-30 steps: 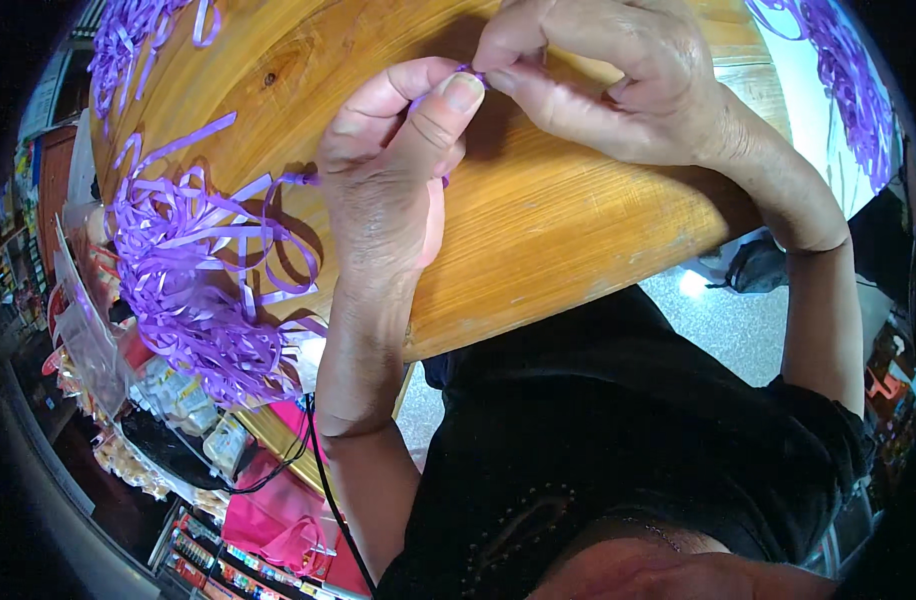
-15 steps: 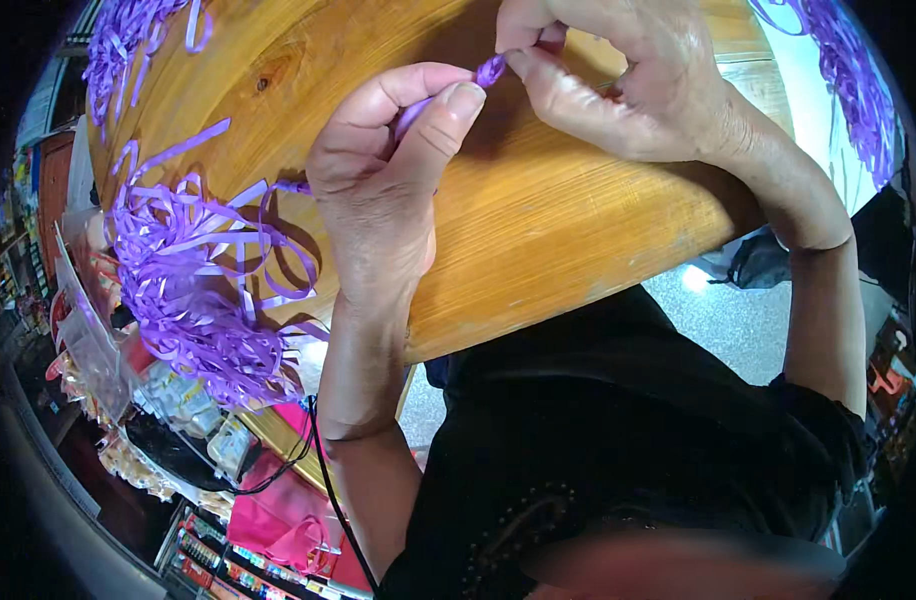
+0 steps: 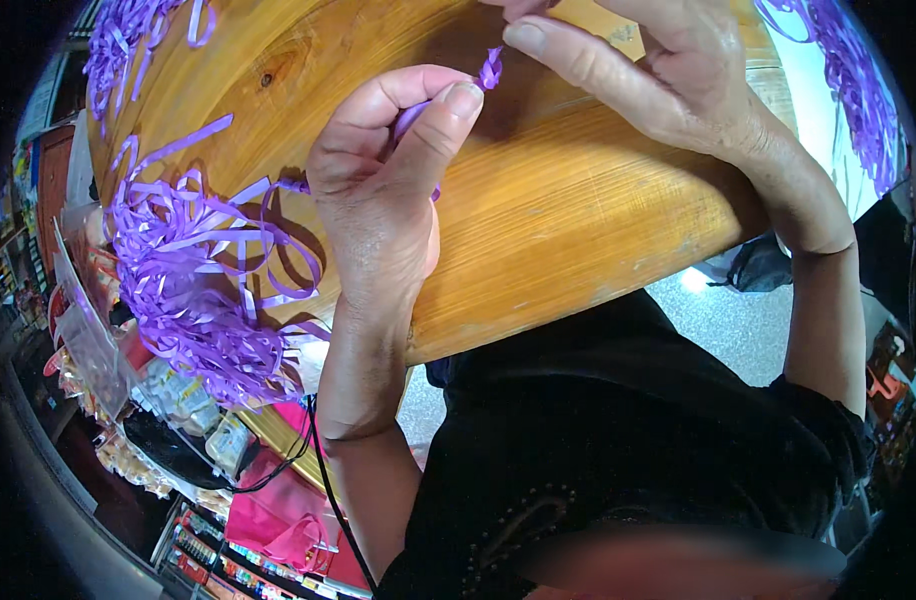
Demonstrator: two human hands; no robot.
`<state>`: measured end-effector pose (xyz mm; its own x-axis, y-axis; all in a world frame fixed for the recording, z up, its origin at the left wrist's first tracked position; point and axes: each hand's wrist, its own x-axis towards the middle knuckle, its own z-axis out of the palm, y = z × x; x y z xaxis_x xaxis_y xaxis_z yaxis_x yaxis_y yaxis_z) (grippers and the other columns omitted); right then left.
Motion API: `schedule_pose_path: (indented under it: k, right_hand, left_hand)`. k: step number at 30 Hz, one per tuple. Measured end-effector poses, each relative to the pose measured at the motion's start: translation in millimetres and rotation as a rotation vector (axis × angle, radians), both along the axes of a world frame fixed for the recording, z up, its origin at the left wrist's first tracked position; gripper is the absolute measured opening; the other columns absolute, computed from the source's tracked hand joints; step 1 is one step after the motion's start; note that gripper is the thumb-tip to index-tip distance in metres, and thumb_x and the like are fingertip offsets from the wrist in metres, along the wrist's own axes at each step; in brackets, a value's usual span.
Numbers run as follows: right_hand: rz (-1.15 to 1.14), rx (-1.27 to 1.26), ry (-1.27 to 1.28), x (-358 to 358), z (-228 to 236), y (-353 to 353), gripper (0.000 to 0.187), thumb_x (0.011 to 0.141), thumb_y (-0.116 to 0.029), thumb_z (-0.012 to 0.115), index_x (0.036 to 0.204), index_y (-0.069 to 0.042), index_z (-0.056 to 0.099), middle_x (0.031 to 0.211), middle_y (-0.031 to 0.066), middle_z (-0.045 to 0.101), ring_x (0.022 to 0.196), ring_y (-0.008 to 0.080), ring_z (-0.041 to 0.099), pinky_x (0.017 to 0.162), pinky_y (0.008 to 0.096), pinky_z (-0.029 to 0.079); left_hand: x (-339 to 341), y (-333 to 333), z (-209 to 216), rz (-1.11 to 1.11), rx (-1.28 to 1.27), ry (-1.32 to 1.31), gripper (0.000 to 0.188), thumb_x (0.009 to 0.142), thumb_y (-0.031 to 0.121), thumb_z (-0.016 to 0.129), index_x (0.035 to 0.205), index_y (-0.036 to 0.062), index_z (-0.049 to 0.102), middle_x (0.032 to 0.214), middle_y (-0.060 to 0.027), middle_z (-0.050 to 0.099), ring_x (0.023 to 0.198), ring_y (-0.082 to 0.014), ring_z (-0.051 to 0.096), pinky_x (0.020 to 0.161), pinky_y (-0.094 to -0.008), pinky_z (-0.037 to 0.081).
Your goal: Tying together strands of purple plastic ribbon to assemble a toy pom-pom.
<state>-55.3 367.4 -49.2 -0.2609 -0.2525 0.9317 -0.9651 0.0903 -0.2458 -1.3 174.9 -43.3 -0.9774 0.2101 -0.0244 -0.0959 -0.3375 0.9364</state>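
My left hand (image 3: pixel 383 190) pinches a thin purple ribbon strip (image 3: pixel 490 72) between thumb and forefinger, above the wooden table (image 3: pixel 578 220). My right hand (image 3: pixel 658 75) grips the same strip's other end just to the right, at the top of the view; its fingertips are partly cut off by the frame. The strip looks twisted between the two hands. A trailing length runs down past my left palm toward the pile.
A tangled pile of purple ribbon strips (image 3: pixel 193 270) lies on the table's left edge. More purple ribbon lies at the top left (image 3: pixel 128 40) and at the far right (image 3: pixel 858 90). A pink bag (image 3: pixel 278 520) and packaged goods sit on the floor, lower left.
Both hands have risen toward the top of the view. The right hand has shifted up and right, pulling the twisted strip taut between the hands.
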Motion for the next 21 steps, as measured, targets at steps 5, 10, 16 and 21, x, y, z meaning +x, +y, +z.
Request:
schedule_pose_path:
  k: [5, 10, 16, 21]
  right_hand:
    - [-0.087, 0.395, -0.321, 29, 45, 6, 0.034, 0.074, -0.014, 0.071, 0.103, 0.001, 0.062, 0.085, 0.0087, 0.059, 0.076, 0.0217, 0.055, 0.066, 0.0318, 0.041]
    - [-0.168, 0.533, -0.291, 36, 52, 6, 0.021, 0.068, -0.011, 0.067, 0.086, 0.0, 0.064, 0.08, 0.0067, 0.057, 0.071, 0.0206, 0.052, 0.059, 0.0299, 0.035]
    - [-0.197, 0.666, -0.272, 35, 64, 3, 0.012, 0.069, -0.005, 0.065, 0.08, -0.001, 0.062, 0.076, 0.0066, 0.055, 0.068, 0.0203, 0.05, 0.059, 0.0311, 0.035]
    - [-0.234, 0.682, -0.391, 33, 66, 3, 0.017, 0.072, -0.004, 0.07, 0.087, 0.0, 0.064, 0.079, 0.0092, 0.058, 0.07, 0.0211, 0.053, 0.062, 0.0312, 0.039]
  left_hand:
    - [1, -4, -2, -0.008, 0.002, -0.014, 0.014, 0.079, -0.005, 0.065, 0.093, -0.0021, 0.064, 0.084, -0.0041, 0.065, 0.075, -0.0066, 0.059, 0.069, -0.017, 0.046]
    - [1, 0, -1, 0.007, -0.036, -0.015, 0.013, 0.078, -0.004, 0.066, 0.091, -0.0008, 0.065, 0.08, -0.0024, 0.064, 0.071, -0.0053, 0.057, 0.066, -0.0161, 0.045]
    - [1, 1, 4, 0.113, -0.214, 0.128, 0.011, 0.077, -0.002, 0.068, 0.087, 0.0006, 0.066, 0.072, 0.0006, 0.062, 0.059, -0.0031, 0.048, 0.054, -0.0162, 0.035]
    - [-4, -5, 5, 0.179, -0.186, 0.123, 0.011, 0.076, -0.001, 0.068, 0.087, -0.0001, 0.066, 0.068, 0.0014, 0.059, 0.051, -0.0025, 0.041, 0.046, -0.0167, 0.027]
